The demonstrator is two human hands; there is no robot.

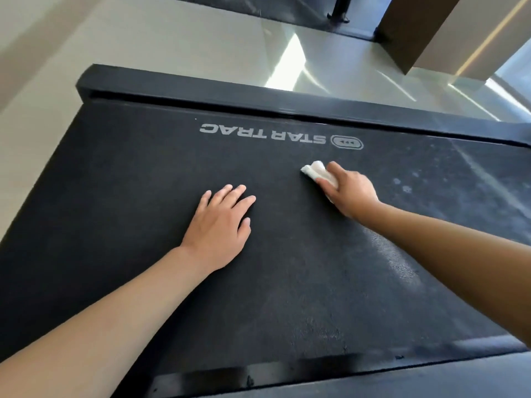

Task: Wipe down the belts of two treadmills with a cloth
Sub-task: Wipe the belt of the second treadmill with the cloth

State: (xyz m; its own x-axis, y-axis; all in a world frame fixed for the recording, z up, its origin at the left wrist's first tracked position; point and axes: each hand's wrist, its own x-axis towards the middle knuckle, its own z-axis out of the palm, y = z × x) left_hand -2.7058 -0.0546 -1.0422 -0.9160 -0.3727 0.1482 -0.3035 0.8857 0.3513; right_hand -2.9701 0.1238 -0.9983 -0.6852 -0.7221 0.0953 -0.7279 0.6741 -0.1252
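A black treadmill belt (138, 196) fills most of the view, with a grey STAR TRAC logo (263, 133) printed upside down near its far edge. My right hand (352, 191) presses a small white cloth (317, 172) flat on the belt, just below the logo's right end. My left hand (221, 222) lies palm down on the belt with fingers spread, to the left of the cloth and apart from it. To the right of the cloth the belt shows pale dusty marks and streaks (402, 185).
A black side rail (201, 87) borders the belt's far edge, and another rail (344, 377) runs along the near edge. Beyond lies a shiny beige tiled floor (172, 38). A brown pillar (416, 27) and a dark machine base (339, 15) stand at the top.
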